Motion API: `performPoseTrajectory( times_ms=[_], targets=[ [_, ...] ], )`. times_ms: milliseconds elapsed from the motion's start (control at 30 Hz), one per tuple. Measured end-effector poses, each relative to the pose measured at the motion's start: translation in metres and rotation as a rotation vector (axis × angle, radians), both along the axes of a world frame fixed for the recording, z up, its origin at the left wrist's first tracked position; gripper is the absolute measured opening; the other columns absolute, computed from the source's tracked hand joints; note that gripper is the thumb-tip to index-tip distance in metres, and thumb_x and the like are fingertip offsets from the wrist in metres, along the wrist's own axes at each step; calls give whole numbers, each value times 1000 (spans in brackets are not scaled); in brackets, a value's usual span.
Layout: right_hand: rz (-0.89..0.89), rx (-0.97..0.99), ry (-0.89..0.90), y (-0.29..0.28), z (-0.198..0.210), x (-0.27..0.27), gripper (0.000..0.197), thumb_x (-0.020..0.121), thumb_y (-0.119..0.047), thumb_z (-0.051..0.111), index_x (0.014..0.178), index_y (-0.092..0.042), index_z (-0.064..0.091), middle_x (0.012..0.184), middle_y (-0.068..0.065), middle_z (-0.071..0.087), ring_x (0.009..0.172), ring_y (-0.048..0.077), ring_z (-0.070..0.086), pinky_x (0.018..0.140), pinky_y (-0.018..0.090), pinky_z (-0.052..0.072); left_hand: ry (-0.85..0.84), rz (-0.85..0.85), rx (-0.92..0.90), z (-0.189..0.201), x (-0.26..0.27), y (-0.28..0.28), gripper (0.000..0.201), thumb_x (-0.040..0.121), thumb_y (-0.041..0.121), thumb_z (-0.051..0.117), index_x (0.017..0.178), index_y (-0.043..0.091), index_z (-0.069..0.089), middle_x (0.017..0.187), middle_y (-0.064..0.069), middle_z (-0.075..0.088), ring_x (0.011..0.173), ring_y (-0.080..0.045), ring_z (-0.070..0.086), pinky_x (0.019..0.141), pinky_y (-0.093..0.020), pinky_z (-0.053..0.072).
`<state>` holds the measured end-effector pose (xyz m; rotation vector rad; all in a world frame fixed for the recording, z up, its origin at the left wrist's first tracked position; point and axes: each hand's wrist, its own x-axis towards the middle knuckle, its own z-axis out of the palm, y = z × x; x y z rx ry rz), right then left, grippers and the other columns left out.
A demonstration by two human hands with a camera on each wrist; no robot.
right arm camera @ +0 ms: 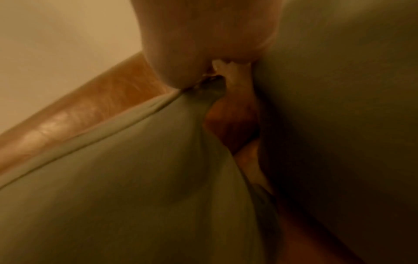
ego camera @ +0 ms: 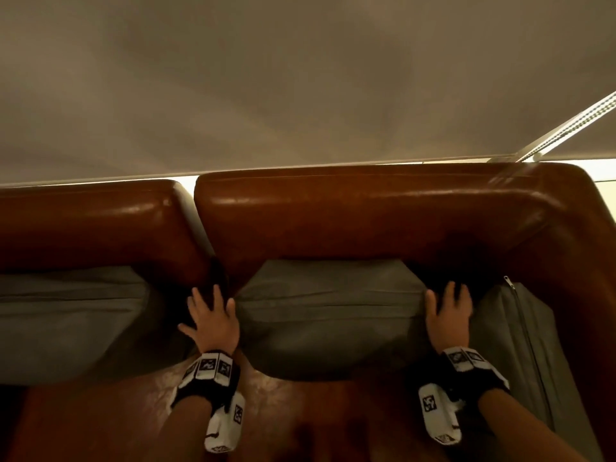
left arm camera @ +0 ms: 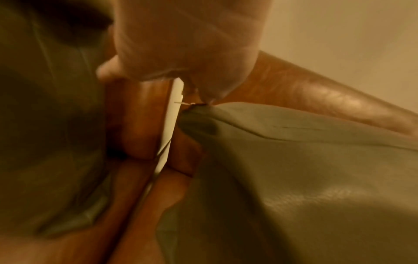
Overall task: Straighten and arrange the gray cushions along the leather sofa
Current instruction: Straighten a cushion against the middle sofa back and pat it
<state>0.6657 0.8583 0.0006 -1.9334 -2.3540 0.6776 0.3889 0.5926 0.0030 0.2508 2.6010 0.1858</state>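
Brown sofa (ego camera: 366, 211) fills the view, a gray cushion (ego camera: 333, 315) leaning against its back. Both arms reach forward, hands well apart: left hand (ego camera: 211, 320) splayed flat at the cushion's left corner, right hand (ego camera: 448, 311) flat over its right corner.

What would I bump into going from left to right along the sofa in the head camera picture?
left gray cushion → left hand → middle gray cushion → right hand → zippered gray cushion
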Motion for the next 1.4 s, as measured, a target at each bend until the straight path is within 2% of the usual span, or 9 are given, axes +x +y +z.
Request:
performPoseTrajectory(
  times_ms=[100, 200, 567, 700, 767, 867, 1133, 1300, 1400],
  targets=[
    [-136, 19, 136, -1, 18, 4, 59, 83, -40, 62, 121, 3, 48, 126, 29, 41, 118, 44, 38, 100, 50, 34, 75, 123, 303, 3, 0, -12, 51, 87, 33, 61, 123, -3, 52, 125, -29, 47, 110, -45, 48, 97, -54, 40],
    [-255, -171, 201, -1, 25, 2, 51, 80, -39, 68, 110, 0, 54, 116, 20, 55, 111, 37, 50, 96, 45, 40, 13, 217, 356, -1, 6, -13, 46, 82, 27, 70, 107, -10, 60, 101, -31, 64, 101, -45, 58, 95, -48, 42],
    [3, -114, 370, 28, 62, -1, 27, 95, -26, 47, 91, -4, 62, 86, 14, 64, 80, 28, 58, 73, 37, 44, 19, 268, 572, 39, -17, -16, 29, 95, 18, 49, 111, -5, 59, 110, -28, 62, 107, -41, 56, 91, -41, 41],
    [-158, -406, 410, 23, 53, 22, 41, 89, -47, 51, 102, -9, 61, 102, 11, 67, 92, 26, 62, 85, 46, 52, -33, 300, 572, 40, 6, -24, 30, 98, 27, 40, 116, 4, 51, 112, -26, 60, 104, -41, 55, 85, -39, 40],
    [-127, -542, 417, 9, 56, 29, 37, 82, -38, 65, 102, -7, 64, 98, 10, 69, 94, 27, 65, 87, 45, 52, -35, 366, 572, 42, 16, -24, 31, 98, 28, 40, 117, 5, 50, 114, -26, 59, 106, -40, 54, 88, -40, 41],
    [-28, -463, 358, 4, 69, 29, 28, 80, -23, 70, 100, -5, 64, 96, 13, 68, 92, 28, 65, 86, 47, 53, 30, 444, 596, 56, 18, -24, 34, 97, 28, 45, 114, 0, 52, 113, -27, 60, 105, -39, 55, 86, -40, 41],
    [51, -304, 181, 19, 61, -13, 47, 84, -30, 66, 119, -1, 56, 116, 19, 62, 111, 36, 55, 91, 37, 41, 21, 410, 610, 51, -13, 5, 35, 94, 27, 52, 113, -3, 53, 112, -29, 61, 107, -41, 57, 91, -42, 42],
    [-40, -205, 296, 12, 63, -9, 35, 85, -27, 65, 106, 0, 60, 94, 7, 59, 91, 21, 53, 80, 28, 38, 100, 398, 621, 47, -19, -7, 27, 91, 17, 56, 110, -2, 60, 110, -26, 64, 106, -37, 58, 93, -39, 42],
    [-35, -119, 286, 14, 60, -11, 33, 87, -26, 62, 102, 3, 60, 93, 15, 62, 92, 29, 57, 79, 31, 39, 84, 360, 575, 41, -19, -9, 25, 91, 14, 57, 107, -5, 59, 107, -27, 64, 102, -39, 60, 89, -41, 43]
  ],
)
